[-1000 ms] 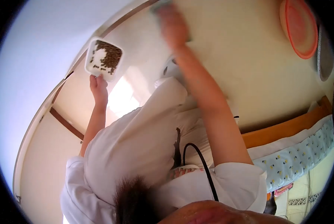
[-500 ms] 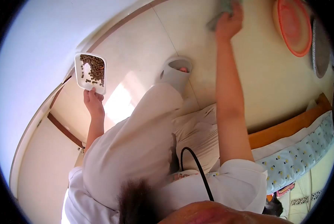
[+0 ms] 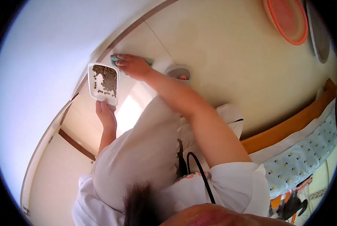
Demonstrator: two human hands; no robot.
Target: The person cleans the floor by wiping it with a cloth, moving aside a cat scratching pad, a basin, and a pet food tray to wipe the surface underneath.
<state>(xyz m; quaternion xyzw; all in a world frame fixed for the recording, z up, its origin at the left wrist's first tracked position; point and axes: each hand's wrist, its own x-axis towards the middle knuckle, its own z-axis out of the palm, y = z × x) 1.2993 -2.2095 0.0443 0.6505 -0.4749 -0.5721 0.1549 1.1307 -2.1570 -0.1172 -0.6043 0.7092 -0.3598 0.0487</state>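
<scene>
My left hand (image 3: 106, 112) grips the near edge of a white tray (image 3: 114, 98), closed around it. Brown pellets (image 3: 107, 77) that look like kibble lie in the tray, mostly heaped toward its far right side. Just past the tray's far corner, my right hand (image 3: 133, 67) presses a grey-green cloth (image 3: 116, 59) to the floor by the wall. Its fingers are bent over the cloth, which shows on both sides of the hand.
The pale floor (image 3: 221, 49) meets a white wall (image 3: 51, 41) along a brown strip. A foot in a grey slipper (image 3: 173, 71) stands ahead. Orange basin (image 3: 306, 26) and a grey round object (image 3: 321, 41) are at upper right; a bed edge with patterned cloth (image 3: 300, 158) lies right.
My right hand has swept the cloth from the far right across to the left, beside the tray. The tray and my left hand appear slightly farther right and lower in view.
</scene>
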